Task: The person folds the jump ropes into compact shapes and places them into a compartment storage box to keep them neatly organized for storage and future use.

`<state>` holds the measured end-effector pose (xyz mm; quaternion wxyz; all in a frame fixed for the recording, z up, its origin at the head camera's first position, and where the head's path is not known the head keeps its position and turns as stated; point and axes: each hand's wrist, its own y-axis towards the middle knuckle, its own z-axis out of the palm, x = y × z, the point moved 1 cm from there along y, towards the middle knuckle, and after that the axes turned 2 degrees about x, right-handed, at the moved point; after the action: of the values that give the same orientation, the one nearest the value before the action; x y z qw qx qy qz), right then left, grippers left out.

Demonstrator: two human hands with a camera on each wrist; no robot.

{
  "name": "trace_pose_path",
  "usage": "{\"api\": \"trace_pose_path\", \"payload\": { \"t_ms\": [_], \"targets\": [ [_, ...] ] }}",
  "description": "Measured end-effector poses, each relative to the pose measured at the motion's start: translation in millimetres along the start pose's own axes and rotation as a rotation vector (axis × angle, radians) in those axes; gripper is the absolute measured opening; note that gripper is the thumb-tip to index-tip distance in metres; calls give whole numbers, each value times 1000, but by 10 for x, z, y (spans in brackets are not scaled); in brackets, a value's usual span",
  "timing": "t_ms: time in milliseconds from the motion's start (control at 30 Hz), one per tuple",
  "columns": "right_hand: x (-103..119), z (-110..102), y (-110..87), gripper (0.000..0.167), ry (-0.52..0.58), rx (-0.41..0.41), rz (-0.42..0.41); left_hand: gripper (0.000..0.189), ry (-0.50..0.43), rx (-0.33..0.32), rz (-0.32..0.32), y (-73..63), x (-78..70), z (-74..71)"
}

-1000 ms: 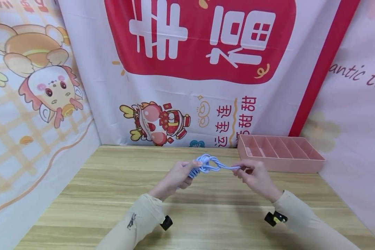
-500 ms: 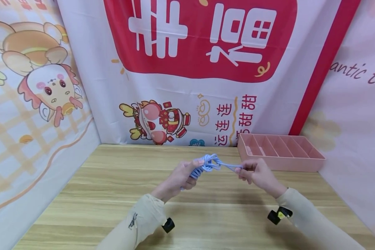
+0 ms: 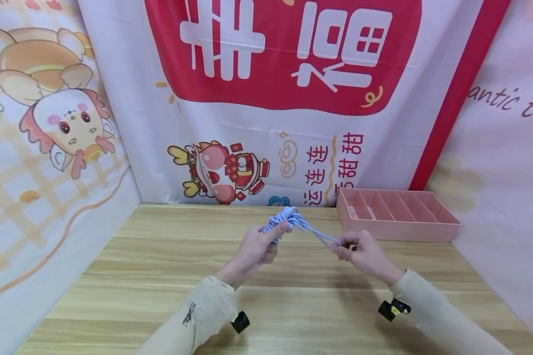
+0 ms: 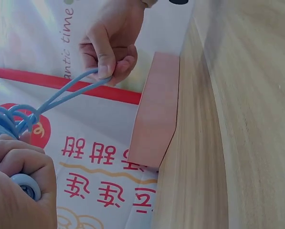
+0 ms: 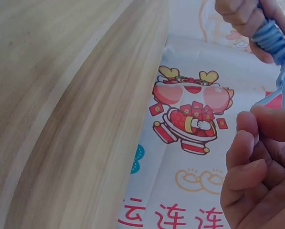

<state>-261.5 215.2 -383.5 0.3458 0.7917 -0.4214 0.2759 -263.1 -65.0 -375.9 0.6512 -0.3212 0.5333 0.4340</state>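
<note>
A light blue jump rope (image 3: pixel 279 223) is wound into a tight bundle, held up above the table. My left hand (image 3: pixel 254 249) grips the bundle, thumb lying along it. A round, hollow pale handle end (image 4: pixel 27 186) pokes out of that fist in the left wrist view. From the top of the bundle a doubled length of cord (image 4: pixel 68 90) runs to the right. My right hand (image 3: pixel 360 251) pinches the end of this loop between thumb and index finger, its other fingers bent. In the right wrist view, the wound coils (image 5: pixel 272 40) show beside the left fist.
A pink divided box (image 3: pixel 399 230) stands at the back right of the wooden table (image 3: pixel 169 276), against the printed cloth backdrop (image 3: pixel 231 123). Cloth walls rise on both sides. Both wrists carry small black cameras.
My left hand has tilted the bundle upward and slightly left. The doubled cord looks longer and now slopes down to my right hand, which keeps its pinch after shifting slightly right, then back.
</note>
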Motion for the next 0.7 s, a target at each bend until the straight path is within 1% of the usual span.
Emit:
{"api": "trace_pose_path", "payload": {
  "t_ms": [100, 300, 400, 500, 600, 700],
  "targets": [
    [25, 21, -10, 17, -13, 24, -6, 52, -19, -31, 12, -3, -6, -3],
    [86, 40, -36, 14, 2, 64, -7, 54, -55, -101, 31, -25, -24, 11],
    [94, 39, -49, 13, 2, 75, 12, 54, -87, -120, 44, -32, -22, 19],
    [112, 45, -52, 12, -2, 86, 31, 53, -126, -134, 71, -38, -20, 27],
    [137, 60, -43, 13, -16, 103, 32, 50, -162, -143, 102, -44, -19, 38],
    [139, 82, -22, 15, -42, 118, 25, 49, -182, -167, 121, -36, -10, 37]
  ]
}}
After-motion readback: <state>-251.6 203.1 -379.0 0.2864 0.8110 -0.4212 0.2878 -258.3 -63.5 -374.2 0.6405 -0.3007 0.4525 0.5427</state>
